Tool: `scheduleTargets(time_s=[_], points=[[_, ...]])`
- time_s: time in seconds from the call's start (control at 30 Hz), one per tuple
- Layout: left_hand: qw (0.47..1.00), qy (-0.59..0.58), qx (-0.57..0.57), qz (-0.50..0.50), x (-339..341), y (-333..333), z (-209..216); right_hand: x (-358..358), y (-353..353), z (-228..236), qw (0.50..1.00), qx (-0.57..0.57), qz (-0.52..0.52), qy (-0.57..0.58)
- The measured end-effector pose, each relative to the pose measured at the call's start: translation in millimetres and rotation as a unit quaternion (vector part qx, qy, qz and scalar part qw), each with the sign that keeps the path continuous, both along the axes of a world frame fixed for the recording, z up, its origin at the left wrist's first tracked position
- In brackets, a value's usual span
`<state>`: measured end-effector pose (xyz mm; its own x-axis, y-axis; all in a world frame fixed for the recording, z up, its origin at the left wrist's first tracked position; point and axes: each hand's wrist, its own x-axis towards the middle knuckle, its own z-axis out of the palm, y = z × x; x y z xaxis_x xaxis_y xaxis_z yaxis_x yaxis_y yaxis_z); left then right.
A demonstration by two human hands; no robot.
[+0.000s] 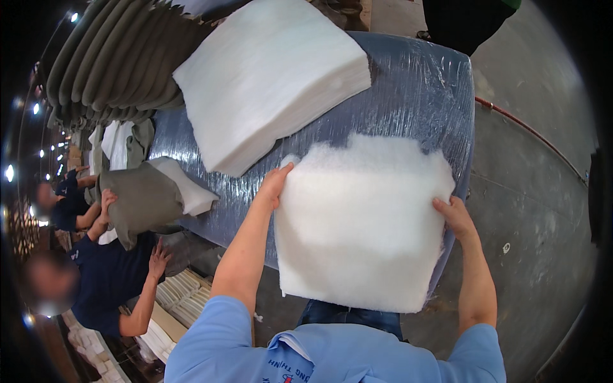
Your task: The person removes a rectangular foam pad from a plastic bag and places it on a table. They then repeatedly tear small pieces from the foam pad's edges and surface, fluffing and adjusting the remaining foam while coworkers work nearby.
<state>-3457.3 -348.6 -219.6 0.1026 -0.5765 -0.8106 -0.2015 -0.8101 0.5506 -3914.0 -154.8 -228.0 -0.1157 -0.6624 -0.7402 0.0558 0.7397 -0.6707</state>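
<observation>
A white sheet of fibre wadding [361, 223] is held up in front of my body, over the near edge of a table wrapped in clear plastic film. My left hand [276, 185] grips its upper left side, with the thumb on top. On the opposite side my right hand [456, 216] pinches the right edge, the thumb lying on the upper face. The fingers of both hands are partly hidden beneath the sheet. Its far edge looks torn and fluffy. Beyond it, a thick stack of white wadding [274, 76] rests on the film-wrapped table [421, 83].
Grey-green cushion covers [121, 54] are piled at the far left. A co-worker [115, 281] at the left handles a grey-green cover [143, 198] with white wadding poking out. Another person stands behind. A red hose [530, 124] crosses the floor at right; someone's dark-clothed legs [463, 22] show beyond.
</observation>
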Motion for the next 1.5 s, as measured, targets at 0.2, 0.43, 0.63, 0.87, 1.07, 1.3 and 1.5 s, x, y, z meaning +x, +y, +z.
scheduleTargets(time_s=[0.2, 0.43, 0.63, 0.87, 1.07, 1.3, 1.5], points=[[0.987, -0.003, -0.142, 0.069, 13.8, 52.0, 83.3, 18.5, 52.4, 47.7, 0.983, -0.136, -0.087, -0.086], [0.936, 0.123, -0.329, 0.028, 34.7, 102.2, 223.9, 52.8, 121.5, 141.6, 0.923, -0.330, -0.177, -0.086], [0.839, 0.217, -0.498, -0.011, 76.2, 93.4, 271.6, 120.6, 157.9, 202.4, 0.868, -0.469, -0.163, 0.018], [0.789, 0.042, -0.571, 0.221, 136.9, 110.6, 215.4, 202.7, 173.3, 193.0, 0.869, -0.483, -0.049, 0.094], [0.923, 0.165, -0.310, 0.154, 18.1, 290.6, 117.0, 193.6, 210.5, 204.4, 0.791, -0.499, 0.141, 0.325], [0.814, 0.515, -0.182, 0.198, 8.2, 391.5, 92.5, 208.9, 196.8, 225.9, 0.710, -0.526, 0.467, 0.004], [0.760, 0.557, -0.239, 0.235, 37.3, 405.8, 115.7, 237.3, 129.8, 195.8, 0.867, -0.310, 0.364, -0.138]])
